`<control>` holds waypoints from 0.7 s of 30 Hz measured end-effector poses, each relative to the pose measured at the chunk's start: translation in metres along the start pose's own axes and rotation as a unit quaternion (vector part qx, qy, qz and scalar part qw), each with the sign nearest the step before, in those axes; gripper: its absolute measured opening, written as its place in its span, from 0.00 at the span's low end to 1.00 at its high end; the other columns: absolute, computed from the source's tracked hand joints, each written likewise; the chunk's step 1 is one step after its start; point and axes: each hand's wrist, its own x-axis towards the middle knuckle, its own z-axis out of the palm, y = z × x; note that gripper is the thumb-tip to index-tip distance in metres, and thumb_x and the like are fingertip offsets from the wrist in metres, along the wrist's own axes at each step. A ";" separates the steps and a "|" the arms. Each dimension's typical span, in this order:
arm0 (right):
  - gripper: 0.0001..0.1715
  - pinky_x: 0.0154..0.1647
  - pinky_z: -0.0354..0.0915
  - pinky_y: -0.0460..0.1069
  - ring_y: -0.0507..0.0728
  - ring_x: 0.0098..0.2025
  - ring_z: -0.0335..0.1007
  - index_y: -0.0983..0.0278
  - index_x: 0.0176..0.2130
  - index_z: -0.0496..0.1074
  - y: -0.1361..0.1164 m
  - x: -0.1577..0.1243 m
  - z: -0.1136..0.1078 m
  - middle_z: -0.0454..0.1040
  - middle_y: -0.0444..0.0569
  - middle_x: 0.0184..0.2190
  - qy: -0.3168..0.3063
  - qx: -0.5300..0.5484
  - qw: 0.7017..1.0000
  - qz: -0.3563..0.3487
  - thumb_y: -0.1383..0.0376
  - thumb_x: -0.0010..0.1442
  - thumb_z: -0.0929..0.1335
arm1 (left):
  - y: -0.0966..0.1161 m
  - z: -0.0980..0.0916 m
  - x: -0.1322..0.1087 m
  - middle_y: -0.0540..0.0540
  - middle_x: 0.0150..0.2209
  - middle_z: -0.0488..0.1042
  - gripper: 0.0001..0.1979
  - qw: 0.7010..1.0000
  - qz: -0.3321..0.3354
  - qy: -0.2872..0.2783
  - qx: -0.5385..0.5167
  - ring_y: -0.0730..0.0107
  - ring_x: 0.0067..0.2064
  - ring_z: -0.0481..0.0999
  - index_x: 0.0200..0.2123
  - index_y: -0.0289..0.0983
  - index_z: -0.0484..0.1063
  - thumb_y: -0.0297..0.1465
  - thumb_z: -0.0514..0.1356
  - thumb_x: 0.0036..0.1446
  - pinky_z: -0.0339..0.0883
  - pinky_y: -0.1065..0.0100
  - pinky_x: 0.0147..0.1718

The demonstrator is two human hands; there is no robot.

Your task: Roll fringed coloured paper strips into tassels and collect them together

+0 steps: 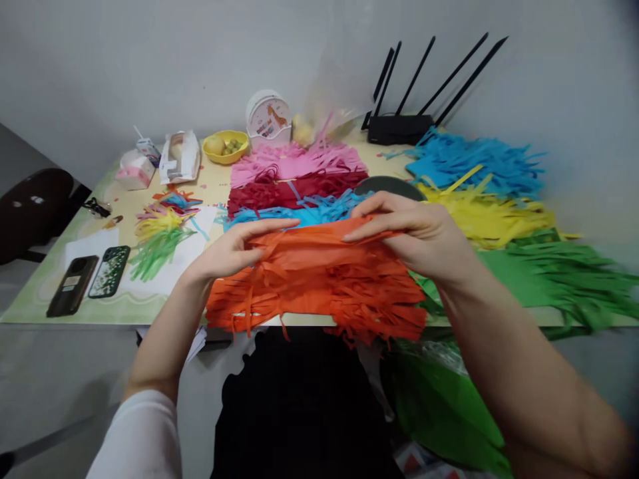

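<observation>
Both hands are at a sheet of orange fringed tissue paper point(304, 249), raised over more orange fringed paper point(372, 303) at the table's front edge. My left hand point(234, 249) grips the sheet's left end, with fingers along the top and thumb below. At the right end, my right hand point(409, 229) pinches the upper edge between thumb and fingers. Just behind the sheet lies blue fringed paper point(304, 211), then a dark red bundle point(259, 191) and a pink one point(299, 163). Some left fingertips are hidden behind the orange paper.
Blue point(474, 159), yellow point(492, 213) and green fringed paper point(539, 273) lie on the right. A black router point(399, 129) stands at the back. Two phones point(73, 286), a small multicoloured tassel bundle point(167, 229) and a yellow fruit bowl point(225, 158) are on the left.
</observation>
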 end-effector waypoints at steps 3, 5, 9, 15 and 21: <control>0.23 0.47 0.71 0.56 0.59 0.43 0.74 0.52 0.32 0.83 -0.003 0.003 -0.006 0.75 0.48 0.40 -0.015 -0.035 0.999 -0.015 0.75 0.54 0.64 | 0.002 -0.001 0.004 0.40 0.68 0.64 0.38 0.999 0.015 -0.046 0.003 0.50 0.69 0.60 0.65 0.42 0.66 0.41 0.69 0.52 0.57 0.59 0.65; 0.25 0.47 0.71 0.58 0.60 0.43 0.74 0.52 0.33 0.83 -0.005 0.006 -0.010 0.75 0.48 0.41 -0.038 -0.053 0.998 -0.019 0.77 0.51 0.63 | 0.001 0.001 0.009 0.39 0.65 0.67 0.35 0.999 -0.012 -0.034 -0.029 0.50 0.65 0.66 0.62 0.40 0.69 0.50 0.65 0.55 0.62 0.59 0.61; 0.28 0.45 0.73 0.58 0.61 0.42 0.75 0.53 0.33 0.83 -0.010 0.010 -0.015 0.74 0.49 0.41 -0.089 -0.096 0.990 -0.055 0.78 0.48 0.61 | -0.002 0.004 0.023 0.43 0.44 0.79 0.29 0.995 -0.083 -0.026 -0.044 0.63 0.43 0.76 0.44 0.34 0.79 0.54 0.56 0.60 0.67 0.67 0.43; 0.28 0.40 0.72 0.55 0.60 0.41 0.75 0.52 0.33 0.82 -0.022 0.013 -0.017 0.77 0.49 0.42 -0.137 -0.194 0.963 -0.125 0.79 0.51 0.61 | 0.007 0.017 0.040 0.51 0.24 0.68 0.21 0.984 -0.104 -0.139 -0.037 0.76 0.26 0.64 0.31 0.31 0.78 0.47 0.65 0.53 0.55 0.73 0.25; 0.21 0.46 0.72 0.57 0.62 0.47 0.75 0.54 0.39 0.82 -0.023 0.010 -0.027 0.76 0.52 0.48 -0.196 -0.200 0.956 -0.094 0.72 0.60 0.62 | 0.014 0.025 0.037 0.52 0.23 0.65 0.18 0.984 -0.126 -0.116 -0.051 0.77 0.25 0.60 0.29 0.31 0.75 0.43 0.65 0.52 0.53 0.73 0.24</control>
